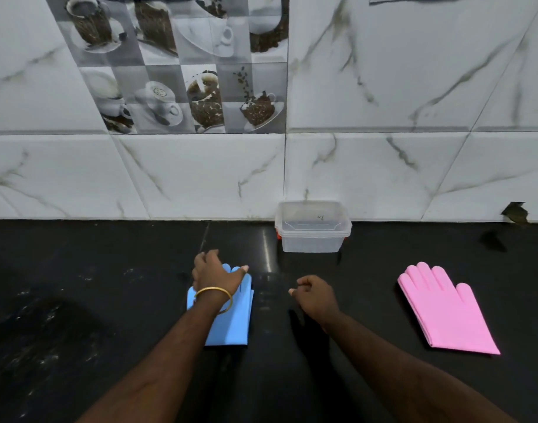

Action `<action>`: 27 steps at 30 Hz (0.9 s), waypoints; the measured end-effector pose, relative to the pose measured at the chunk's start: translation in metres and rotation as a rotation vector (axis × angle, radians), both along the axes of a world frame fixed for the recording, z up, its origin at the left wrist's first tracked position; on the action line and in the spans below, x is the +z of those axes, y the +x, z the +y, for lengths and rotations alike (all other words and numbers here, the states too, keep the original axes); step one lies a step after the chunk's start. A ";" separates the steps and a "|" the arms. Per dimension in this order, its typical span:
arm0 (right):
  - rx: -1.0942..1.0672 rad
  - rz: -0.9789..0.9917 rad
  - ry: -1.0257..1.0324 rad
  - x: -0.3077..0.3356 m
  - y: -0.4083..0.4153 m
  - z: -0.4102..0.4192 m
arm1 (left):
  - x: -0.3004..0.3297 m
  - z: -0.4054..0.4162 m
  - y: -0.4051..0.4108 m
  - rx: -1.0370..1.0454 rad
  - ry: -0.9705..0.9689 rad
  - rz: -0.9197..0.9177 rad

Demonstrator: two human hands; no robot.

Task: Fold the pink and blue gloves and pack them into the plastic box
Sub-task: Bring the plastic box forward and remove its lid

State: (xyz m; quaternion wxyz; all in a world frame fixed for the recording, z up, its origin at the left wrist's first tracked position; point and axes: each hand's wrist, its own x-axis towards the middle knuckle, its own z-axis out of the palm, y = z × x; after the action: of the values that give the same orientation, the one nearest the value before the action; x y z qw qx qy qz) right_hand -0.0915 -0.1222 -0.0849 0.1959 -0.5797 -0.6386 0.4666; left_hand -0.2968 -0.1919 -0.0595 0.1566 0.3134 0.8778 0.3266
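Left hand [215,274]: fingers curled over blue gloves' [231,319] fingertips, at 9 o'clock from idle right.
Right hand [315,296]: loosely curled, empty.
Advice: fold fingertips toward cuff, press flat.

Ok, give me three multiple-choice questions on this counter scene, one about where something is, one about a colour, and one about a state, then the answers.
1. Where does the plastic box stand?
A. against the tiled wall
B. on the pink gloves
C. under the left hand

2. What colour are the gloves under the left hand?
A. pink
B. blue
C. green

3. What is in the plastic box?
A. both pairs of gloves
B. the pink gloves only
C. nothing that can be seen

Answers: 1 A, the box sits at the back of the black counter by the wall. 2 B, the hand lies over the blue gloves. 3 C, the blue and the pink gloves lie flat on the counter.
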 end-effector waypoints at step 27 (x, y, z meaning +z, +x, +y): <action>0.499 -0.747 0.880 0.037 0.057 0.116 | 0.019 0.116 0.063 -0.605 -0.175 0.612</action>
State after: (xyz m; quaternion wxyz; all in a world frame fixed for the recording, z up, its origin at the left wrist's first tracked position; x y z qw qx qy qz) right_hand -0.0345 -0.0060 -0.0480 0.0650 -0.4024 -0.9122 -0.0422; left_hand -0.2337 -0.0759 -0.0404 0.0039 0.6242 0.7769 0.0823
